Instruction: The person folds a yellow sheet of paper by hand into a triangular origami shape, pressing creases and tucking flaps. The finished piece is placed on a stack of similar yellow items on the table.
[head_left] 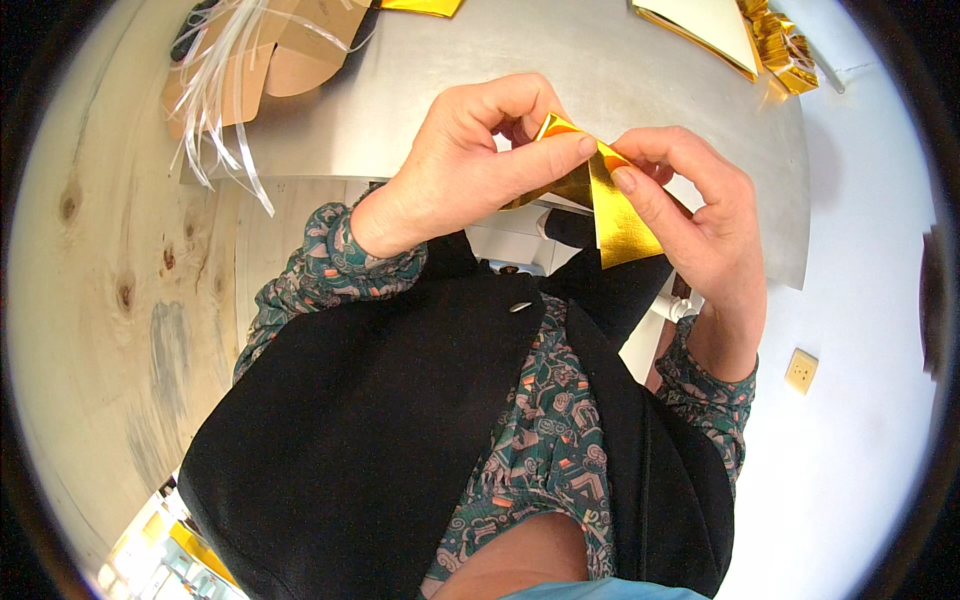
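Observation:
Between my two hands is a folded sheet of shiny gold foil paper, held up just past the near edge of the metal table. My left hand pinches its upper left fold, with the thumb lying along the top. On the right, my right hand grips the paper's upper right part between thumb and fingers. One flap hangs down between the hands, and a darker part of the paper shows below the left thumb. Some of the fingers behind the paper are hidden.
A grey metal table spans the far side. At its left stands a brown cardboard box with white ribbon strips hanging over it. A stack of cream and gold paper lies far right, beside folded gold foil pieces.

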